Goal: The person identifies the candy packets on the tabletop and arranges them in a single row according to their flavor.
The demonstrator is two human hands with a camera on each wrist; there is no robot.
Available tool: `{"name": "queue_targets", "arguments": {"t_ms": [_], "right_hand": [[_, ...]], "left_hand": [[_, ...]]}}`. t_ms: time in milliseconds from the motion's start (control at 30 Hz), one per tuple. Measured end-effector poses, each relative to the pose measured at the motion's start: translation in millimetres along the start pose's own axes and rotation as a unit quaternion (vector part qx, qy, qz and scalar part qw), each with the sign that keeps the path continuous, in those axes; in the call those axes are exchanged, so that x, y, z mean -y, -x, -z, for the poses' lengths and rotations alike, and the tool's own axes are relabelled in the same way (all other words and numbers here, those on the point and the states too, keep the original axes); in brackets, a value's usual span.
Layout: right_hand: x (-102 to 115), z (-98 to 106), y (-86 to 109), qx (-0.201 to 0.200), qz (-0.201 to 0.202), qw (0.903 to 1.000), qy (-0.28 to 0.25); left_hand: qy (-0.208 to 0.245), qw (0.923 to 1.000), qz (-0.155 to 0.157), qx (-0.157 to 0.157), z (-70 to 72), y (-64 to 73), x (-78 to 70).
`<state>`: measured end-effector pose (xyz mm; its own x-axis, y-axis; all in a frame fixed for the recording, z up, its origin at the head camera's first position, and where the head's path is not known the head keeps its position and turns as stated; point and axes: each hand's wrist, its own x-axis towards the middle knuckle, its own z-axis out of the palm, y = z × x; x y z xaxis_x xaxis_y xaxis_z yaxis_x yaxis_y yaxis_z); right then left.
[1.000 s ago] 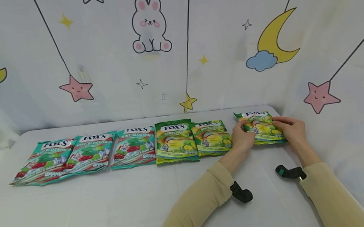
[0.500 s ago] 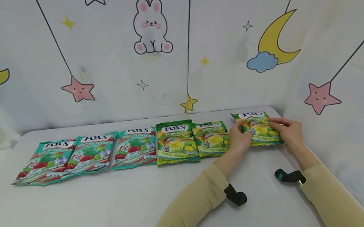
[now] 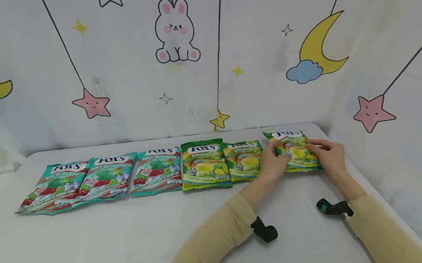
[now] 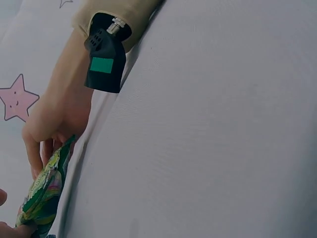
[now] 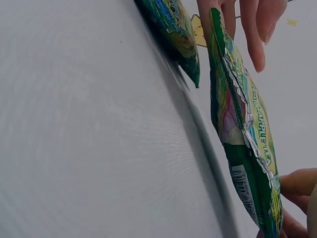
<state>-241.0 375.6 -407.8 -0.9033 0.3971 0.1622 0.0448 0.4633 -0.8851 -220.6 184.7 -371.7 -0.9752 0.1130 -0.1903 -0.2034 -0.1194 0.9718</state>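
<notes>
A green and yellow candy bag marked FOX'S Spring Tea is held upright between both hands near the table's right end. My left hand grips its left edge, thumb across the front. At the opposite edge, my right hand pinches the bag with thumb in front and fingers behind. The right wrist view shows the bag's back seam and barcode side-on, with left-hand fingers at its far end. Just left of it, a second Spring Tea bag is partly covered by my left hand.
Along the back of the white-covered table runs a row of bags: another green-yellow one, then three teal Mint Blossom bags, including the nearest teal bag. A white cartoon-printed curtain hangs behind and to the right.
Both hands have shifted left together with the held candy bag, narrowing its gap to the neighbouring Spring Tea bag. The other bags in the row stay put.
</notes>
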Motion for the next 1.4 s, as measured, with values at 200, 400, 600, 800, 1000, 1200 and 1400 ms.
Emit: {"name": "queue_targets", "arguments": {"t_ms": [200, 400, 600, 800, 1000, 1200, 1400], "right_hand": [[-1, -6, 1.3, 0.004, 0.006, 0.9999, -0.016], [-2, -10, 2.0, 0.015, 0.011, 0.9998, -0.009], [-2, -14, 3.7, 0.016, 0.013, 0.9997, -0.012], [-5, -16, 4.8, 0.019, 0.015, 0.9995, -0.018], [-7, -16, 4.9, 0.014, 0.02, 0.9994, -0.024], [-7, -15, 5.7, 0.018, 0.017, 0.9994, -0.025], [-9, -14, 6.9, 0.022, 0.02, 0.9993, -0.023]], "left_hand": [[-0.004, 1.0, -0.005, 0.003, 7.0, -1.3, 5.2], [-0.013, 0.9998, -0.017, 0.002, 13.3, -2.3, 10.4], [-0.036, 0.9981, -0.05, -0.002, 16.5, -2.5, 19.7], [-0.052, 0.9939, -0.091, -0.035, 11.4, -1.3, 31.2], [-0.089, 0.9863, -0.129, -0.05, 7.6, 3.8, 36.9], [-0.091, 0.9859, -0.129, -0.056, 6.8, 6.0, 39.3], [-0.099, 0.9846, -0.132, -0.059, 6.9, 6.8, 41.6]]}}
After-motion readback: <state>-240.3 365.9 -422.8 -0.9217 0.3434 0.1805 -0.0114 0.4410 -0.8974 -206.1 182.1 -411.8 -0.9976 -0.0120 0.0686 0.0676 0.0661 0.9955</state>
